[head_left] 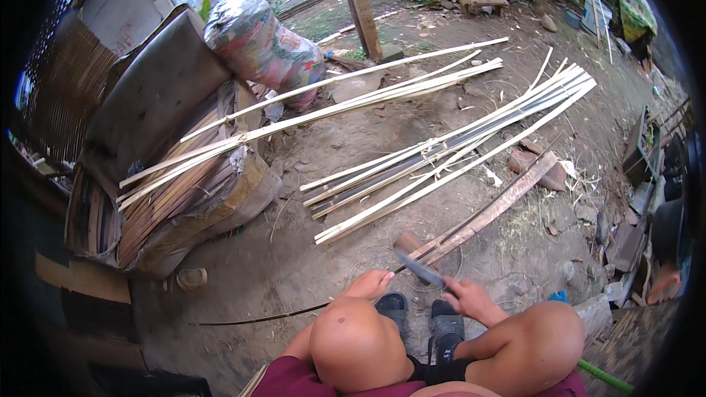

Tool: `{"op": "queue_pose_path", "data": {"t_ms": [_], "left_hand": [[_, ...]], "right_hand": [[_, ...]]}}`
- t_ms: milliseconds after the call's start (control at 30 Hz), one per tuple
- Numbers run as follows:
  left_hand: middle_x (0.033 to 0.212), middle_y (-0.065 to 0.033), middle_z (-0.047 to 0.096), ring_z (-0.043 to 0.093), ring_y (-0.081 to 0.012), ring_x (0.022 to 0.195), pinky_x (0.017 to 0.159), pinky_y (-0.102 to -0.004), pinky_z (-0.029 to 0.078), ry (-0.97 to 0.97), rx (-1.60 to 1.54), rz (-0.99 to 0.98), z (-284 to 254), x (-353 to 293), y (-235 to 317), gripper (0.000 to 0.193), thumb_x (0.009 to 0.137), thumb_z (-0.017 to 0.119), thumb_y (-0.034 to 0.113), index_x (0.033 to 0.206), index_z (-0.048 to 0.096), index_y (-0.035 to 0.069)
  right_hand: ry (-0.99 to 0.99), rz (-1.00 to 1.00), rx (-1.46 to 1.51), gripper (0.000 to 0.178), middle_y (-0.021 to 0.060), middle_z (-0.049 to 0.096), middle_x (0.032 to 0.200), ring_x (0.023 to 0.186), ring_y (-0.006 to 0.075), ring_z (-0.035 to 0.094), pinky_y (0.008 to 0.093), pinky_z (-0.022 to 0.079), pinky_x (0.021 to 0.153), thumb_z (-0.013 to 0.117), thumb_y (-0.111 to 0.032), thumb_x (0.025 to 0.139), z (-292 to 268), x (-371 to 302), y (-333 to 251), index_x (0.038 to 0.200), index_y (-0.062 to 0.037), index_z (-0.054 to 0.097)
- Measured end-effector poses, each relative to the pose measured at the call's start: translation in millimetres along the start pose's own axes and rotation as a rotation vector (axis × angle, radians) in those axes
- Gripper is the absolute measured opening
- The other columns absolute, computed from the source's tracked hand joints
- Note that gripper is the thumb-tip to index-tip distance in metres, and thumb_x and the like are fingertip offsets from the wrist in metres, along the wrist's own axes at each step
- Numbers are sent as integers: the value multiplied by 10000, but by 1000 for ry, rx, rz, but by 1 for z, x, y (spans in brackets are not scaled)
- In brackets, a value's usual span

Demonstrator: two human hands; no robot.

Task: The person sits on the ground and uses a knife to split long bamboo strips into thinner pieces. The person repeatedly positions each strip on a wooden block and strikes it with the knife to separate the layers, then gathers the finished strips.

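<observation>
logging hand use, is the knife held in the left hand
No, the right hand grips the knife, while the left hand holds a thin dark strip.

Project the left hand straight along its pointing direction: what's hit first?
The left hand would probably first meet the long grey metal knife blade held by the right hand; depth is unclear from one view.

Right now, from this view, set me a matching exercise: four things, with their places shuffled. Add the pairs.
1. Knife
2. Bulging sack
3. Dark strip
4. Green cord

A. Beside the worn sofa
B. Low at the picture's right
C. In the right fingers
D. In the left fingers

Pairs: 1-C, 2-A, 3-D, 4-B
</observation>
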State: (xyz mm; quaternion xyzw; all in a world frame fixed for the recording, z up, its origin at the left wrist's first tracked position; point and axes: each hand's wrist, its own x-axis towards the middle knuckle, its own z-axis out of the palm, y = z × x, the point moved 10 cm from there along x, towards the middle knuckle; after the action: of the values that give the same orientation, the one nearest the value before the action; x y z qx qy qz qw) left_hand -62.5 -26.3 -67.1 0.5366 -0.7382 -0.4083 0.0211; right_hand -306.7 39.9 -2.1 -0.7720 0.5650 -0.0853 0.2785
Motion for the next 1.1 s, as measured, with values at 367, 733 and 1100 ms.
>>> {"op": "queue_pose_path", "data": {"t_ms": [367,733,1100], "left_hand": [[836,-207,691,677,-376,831,748,-462,507,-63,161,-255,-3,-37,-105,474,942,576,469,1011,644,5],[804,-273,650,619,-499,753,670,-568,466,96,257,97,2,13,20,370,1023,452,335,864,583,27],[557,39,464,374,-67,443,411,-258,289,-432,-657,-342,44,34,4,449,1018,497,404,747,578,56]], "right_hand": [[536,790,36,410,212,674,1020,819,448,665,501,549,725,585,-356,954,-113,-104,248,1293,-126,572],[361,472,101,421,230,673,933,817,435,668,512,543,731,522,-397,986,-53,-21,179,1322,-145,545],[44,82,145,451,246,644,1141,934,436,660,487,540,807,559,-373,972,-14,2,39,1317,-83,551]]}}
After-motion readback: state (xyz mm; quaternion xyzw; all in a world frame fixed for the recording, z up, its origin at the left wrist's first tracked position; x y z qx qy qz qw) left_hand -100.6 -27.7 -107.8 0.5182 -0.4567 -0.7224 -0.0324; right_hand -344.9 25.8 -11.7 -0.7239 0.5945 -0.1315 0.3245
